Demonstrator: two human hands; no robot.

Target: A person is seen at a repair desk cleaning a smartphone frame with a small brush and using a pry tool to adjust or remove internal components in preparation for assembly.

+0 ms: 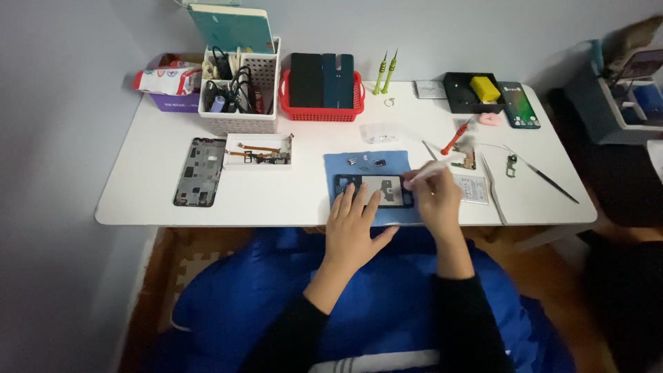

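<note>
Two green screwdrivers [385,72], one phone frame [373,190]

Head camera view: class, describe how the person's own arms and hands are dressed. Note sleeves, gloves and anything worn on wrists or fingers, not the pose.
Both arms wear long black sleeves that end at the wrists. The left hand and the right hand are bare, with no gloves. No watch, bracelet or ring can be made out at this size. The sleeves look plain, with no visible markings.
</note>
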